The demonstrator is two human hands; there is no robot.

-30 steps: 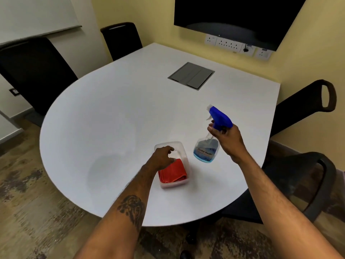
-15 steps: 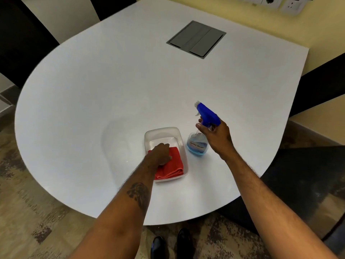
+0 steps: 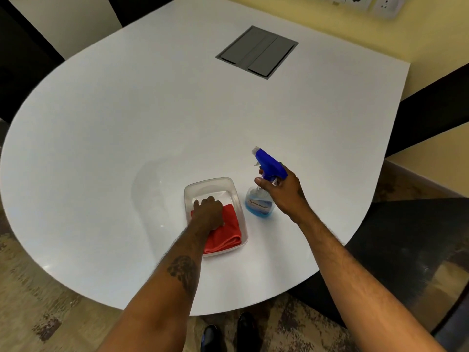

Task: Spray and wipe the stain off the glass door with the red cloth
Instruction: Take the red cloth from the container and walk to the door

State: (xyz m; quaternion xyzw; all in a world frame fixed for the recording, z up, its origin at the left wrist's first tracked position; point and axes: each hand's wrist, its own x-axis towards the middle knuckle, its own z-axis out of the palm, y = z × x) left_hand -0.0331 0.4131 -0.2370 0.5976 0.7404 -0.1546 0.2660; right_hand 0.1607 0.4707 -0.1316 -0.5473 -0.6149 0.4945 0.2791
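Observation:
A folded red cloth (image 3: pixel 224 232) lies in a clear plastic tub (image 3: pixel 215 185) on the white table (image 3: pixel 152 123). My left hand (image 3: pixel 208 210) is down inside the tub with its fingers closed on the far end of the cloth. Just right of the tub stands a clear spray bottle (image 3: pixel 258 203) with blue liquid and a blue trigger head. My right hand (image 3: pixel 284 191) is wrapped around the bottle's neck under the trigger. The bottle's base looks to be on the table. No glass door is in view.
A grey hatch (image 3: pixel 256 50) is set into the table's far side. Wall sockets (image 3: pixel 368 2) sit at the top right. Dark chairs (image 3: pixel 418 240) stand along the right and left table edges. My shoes (image 3: pixel 228 334) show on patterned carpet below the near edge.
The view has tilted down toward the table. My left hand went from the tub's rim down onto the red cloth and closed on it. My right hand has kept hold of the bottle.

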